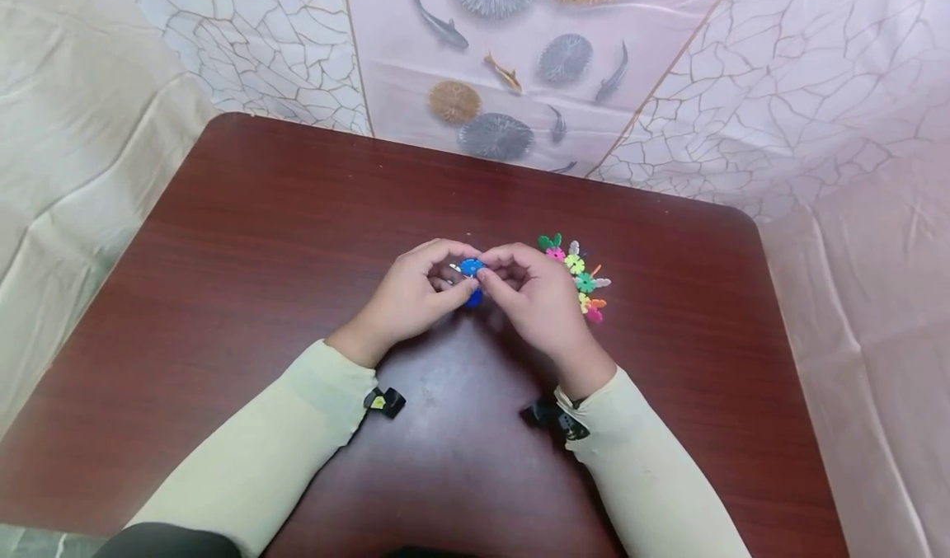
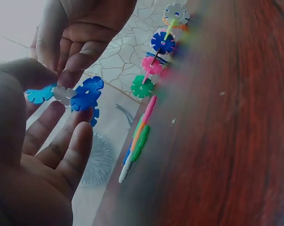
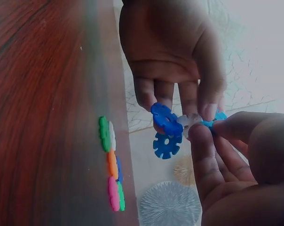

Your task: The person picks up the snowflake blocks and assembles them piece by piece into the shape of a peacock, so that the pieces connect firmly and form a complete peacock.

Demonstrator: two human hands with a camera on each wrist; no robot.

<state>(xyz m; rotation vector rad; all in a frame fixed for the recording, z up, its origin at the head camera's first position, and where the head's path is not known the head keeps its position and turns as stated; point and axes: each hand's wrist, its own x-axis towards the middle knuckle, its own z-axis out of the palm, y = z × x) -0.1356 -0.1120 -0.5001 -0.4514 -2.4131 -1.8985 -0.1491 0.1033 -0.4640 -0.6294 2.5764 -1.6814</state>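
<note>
Both hands hold one small joined group of notched plastic discs. My left hand [image 1: 416, 294] has its fingers curled round the group from the left, and my right hand [image 1: 536, 298] pinches it from the right. A medium-blue disc [image 1: 471, 267] shows between the fingertips, with a darker blue disc [image 1: 473, 298] below it. Seen from the left wrist, a dark blue disc [image 2: 87, 94] joins a whitish disc [image 2: 63, 94] and a light blue disc [image 2: 40, 94]. The right wrist view shows another blue disc [image 3: 167, 146] hanging under the dark one. Fingers partly hide the joints.
A colourful cluster of joined discs [image 1: 585, 283] lies on the brown table [image 1: 297, 212], just beyond my right hand. Several loose discs [image 3: 113, 164] in green, orange and pink appear edge-on on the tabletop. Patterned cloth [image 1: 297, 55] hangs behind the table.
</note>
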